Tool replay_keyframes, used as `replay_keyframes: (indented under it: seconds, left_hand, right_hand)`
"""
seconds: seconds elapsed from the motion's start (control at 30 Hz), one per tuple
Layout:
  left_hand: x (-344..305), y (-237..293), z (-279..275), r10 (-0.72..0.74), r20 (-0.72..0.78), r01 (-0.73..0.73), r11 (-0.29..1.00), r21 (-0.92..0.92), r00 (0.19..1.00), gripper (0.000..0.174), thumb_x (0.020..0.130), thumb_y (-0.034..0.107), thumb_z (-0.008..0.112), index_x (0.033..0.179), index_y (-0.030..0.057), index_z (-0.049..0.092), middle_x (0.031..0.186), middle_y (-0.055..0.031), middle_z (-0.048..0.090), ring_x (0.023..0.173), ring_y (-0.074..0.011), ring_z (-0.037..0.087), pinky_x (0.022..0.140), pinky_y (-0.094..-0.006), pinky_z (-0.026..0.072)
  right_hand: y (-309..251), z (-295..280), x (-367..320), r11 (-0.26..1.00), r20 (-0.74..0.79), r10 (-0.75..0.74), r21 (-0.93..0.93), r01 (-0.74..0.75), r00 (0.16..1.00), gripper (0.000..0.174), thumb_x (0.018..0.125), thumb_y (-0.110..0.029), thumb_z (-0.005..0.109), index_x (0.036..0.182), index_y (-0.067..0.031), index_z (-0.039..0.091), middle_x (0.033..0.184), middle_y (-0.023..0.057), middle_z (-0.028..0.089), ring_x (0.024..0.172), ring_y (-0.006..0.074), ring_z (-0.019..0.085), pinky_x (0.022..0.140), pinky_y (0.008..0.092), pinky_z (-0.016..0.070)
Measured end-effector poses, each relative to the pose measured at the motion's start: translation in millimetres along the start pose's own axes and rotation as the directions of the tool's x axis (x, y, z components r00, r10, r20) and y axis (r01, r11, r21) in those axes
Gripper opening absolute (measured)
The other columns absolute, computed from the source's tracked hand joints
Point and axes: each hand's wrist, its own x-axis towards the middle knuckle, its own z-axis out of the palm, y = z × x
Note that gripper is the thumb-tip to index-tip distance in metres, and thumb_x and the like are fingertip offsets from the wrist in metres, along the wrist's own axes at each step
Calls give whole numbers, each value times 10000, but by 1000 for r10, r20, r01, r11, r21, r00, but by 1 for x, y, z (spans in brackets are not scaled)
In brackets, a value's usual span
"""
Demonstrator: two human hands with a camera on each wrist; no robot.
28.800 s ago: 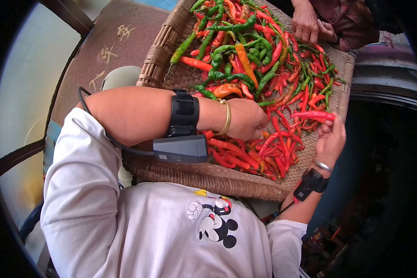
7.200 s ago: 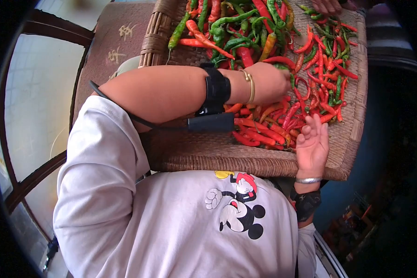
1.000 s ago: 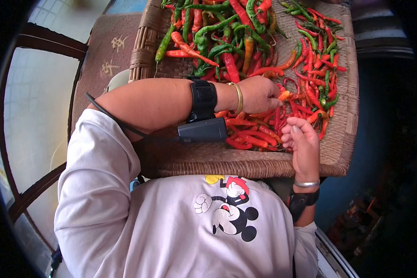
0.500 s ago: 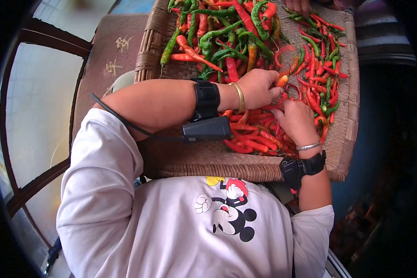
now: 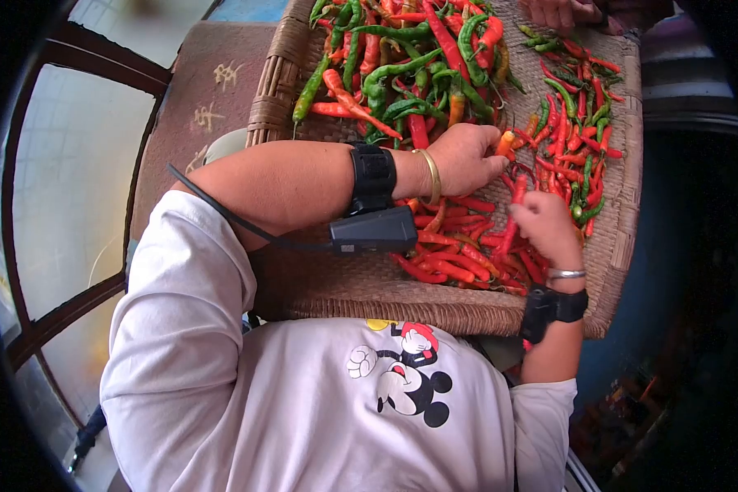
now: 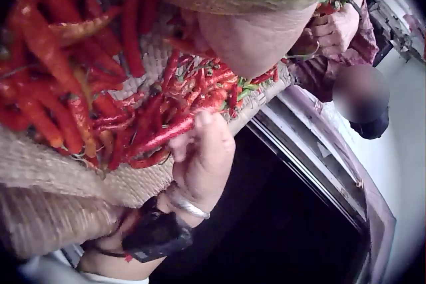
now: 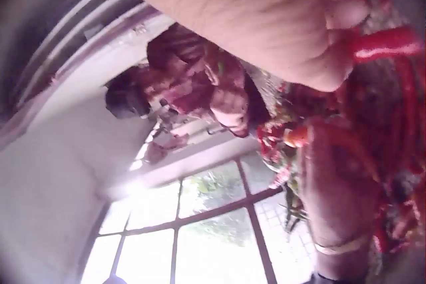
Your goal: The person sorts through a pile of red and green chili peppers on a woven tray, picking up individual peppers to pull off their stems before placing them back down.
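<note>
My left hand (image 5: 465, 160), with a gold bangle, holds an orange-red chili pepper (image 5: 506, 144) at its fingertips over the middle of the woven basket (image 5: 402, 316). That pepper's orange end (image 7: 297, 137) also sticks out of the hand in the right wrist view. My right hand (image 5: 549, 223), wearing a silver bangle, grips a long red chili pepper (image 5: 518, 190) close by on the right. In the left wrist view the same red pepper (image 6: 163, 134) slants down from its fingers. Below both hands lies a pile of red chili peppers (image 5: 451, 258).
A mixed heap of large green and red peppers (image 5: 402, 74) fills the basket's far left. Smaller red and green chilies (image 5: 578, 135) lie along its right side. Another person's hand (image 5: 558, 11) is at the far right corner. A brown surface with yellow characters (image 5: 221, 98) stands left.
My right hand has gone from palm-up and loosely curled to the left hand's fingertips, then back down-right with a red chili pepper. The left hand keeps its orange-red pepper, moving only slightly.
</note>
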Motion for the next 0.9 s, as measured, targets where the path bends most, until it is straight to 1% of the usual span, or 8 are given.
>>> replay_keyframes:
  seconds: [0.07, 0.2, 0.27, 0.4, 0.57, 0.73, 0.83, 0.9]
  left_hand:
    - [-1, 3, -2, -44, 32, 45, 998, -31, 998, 196, 776, 184, 558, 835, -2, 531, 662, -103, 560, 616, -156, 541, 575, -299, 437]
    - [0, 0, 0, -35, 55, 36, 999, -6, 998, 205, 780, 190, 559, 845, -2, 534, 674, -97, 569, 620, -149, 543, 578, -294, 439]
    - [0, -1, 1, -33, 76, 32, 999, 13, 997, 210, 781, 195, 563, 853, -1, 538, 672, -94, 572, 615, -147, 545, 579, -289, 440]
    - [2, -2, 1, -46, 115, 43, 999, 27, 992, 210, 785, 199, 564, 854, 2, 542, 650, -84, 566, 605, -134, 539, 578, -284, 440]
    - [0, -4, 3, -36, 173, 33, 999, 22, 984, 203, 797, 200, 561, 850, 4, 546, 625, -65, 554, 602, -97, 516, 567, -267, 437]
    - [2, -4, 3, -63, 181, 82, 992, -100, 981, 246, 737, 216, 620, 845, 2, 564, 660, -130, 582, 609, -201, 572, 587, -301, 451]
    - [1, -5, 4, -63, 244, 119, 967, -223, 968, 221, 740, 173, 634, 867, 12, 552, 693, -50, 576, 653, -108, 526, 615, -257, 440]
    - [-1, 1, 1, 28, 292, 74, 940, -333, 956, 204, 739, 137, 649, 880, 23, 555, 725, 23, 564, 705, -44, 481, 652, -216, 430]
  right_hand:
    - [-12, -25, -8, 939, 47, 182, 287, -188, 982, 212, 788, -201, 528, 636, -53, 534, 501, -1, 492, 458, 55, 456, 410, 189, 333]
    - [14, -39, -1, 376, -430, 333, 877, 300, 839, 248, 825, -251, 516, 922, -24, 545, 640, 16, 546, 469, 41, 461, 410, 160, 359]
    - [22, -37, 1, 349, -419, 407, 892, 285, 811, 276, 829, -252, 513, 988, -28, 537, 662, 17, 555, 486, 45, 469, 422, 165, 377]
    - [24, -3, 13, 984, -319, 35, 176, 23, 947, 251, 719, -158, 618, 941, -49, 573, 687, 58, 564, 559, 156, 543, 507, 282, 444]
    - [-17, 9, 12, 824, -284, -239, -566, 39, 929, 168, 667, -172, 627, 741, -37, 562, 726, 138, 550, 669, 310, 556, 569, 391, 448]
    - [-1, -3, 16, 807, -251, -259, -587, 66, 933, 158, 681, -172, 616, 722, -34, 551, 662, 105, 536, 602, 262, 565, 540, 369, 443]
    - [-7, -19, 9, 882, -149, 134, 469, -49, 980, 137, 784, -150, 565, 776, -13, 572, 589, -1, 509, 450, 60, 457, 422, 209, 384]
    - [-11, -14, 8, 765, -118, 99, 644, 0, 988, 136, 801, -145, 548, 778, -12, 568, 602, -1, 518, 444, 55, 454, 412, 192, 377]
